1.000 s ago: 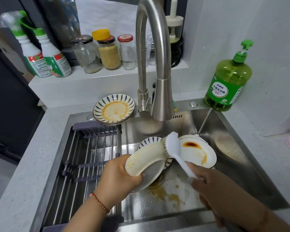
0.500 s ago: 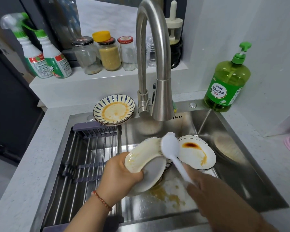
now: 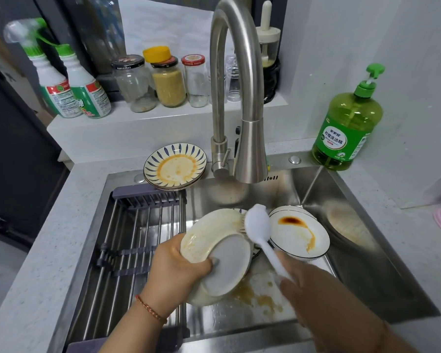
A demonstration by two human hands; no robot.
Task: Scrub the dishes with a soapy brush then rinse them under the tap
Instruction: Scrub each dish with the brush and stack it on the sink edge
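My left hand (image 3: 175,270) grips a cream plate (image 3: 214,240) by its rim, tilted so its underside faces me, over the steel sink (image 3: 367,263). My right hand (image 3: 308,289) holds the handle of a white dish brush (image 3: 257,225), whose bristles press against the plate's upper right edge. A white plate with a brown and orange stain (image 3: 299,235) lies in the sink just right of the brush. Two stacked blue-striped plates with orange residue (image 3: 175,166) sit on the sink's back ledge. The tap (image 3: 250,149) hangs above, with no water running.
A green dish soap bottle (image 3: 346,128) stands at the back right corner. A metal drying rack (image 3: 138,248) spans the sink's left half. Jars (image 3: 168,80) and spray bottles (image 3: 87,90) line the shelf behind. Orange residue lies on the sink floor (image 3: 255,296).
The brush head has slid left and a little up along the plate's edge. My left hand has turned the plate so more of its underside shows.
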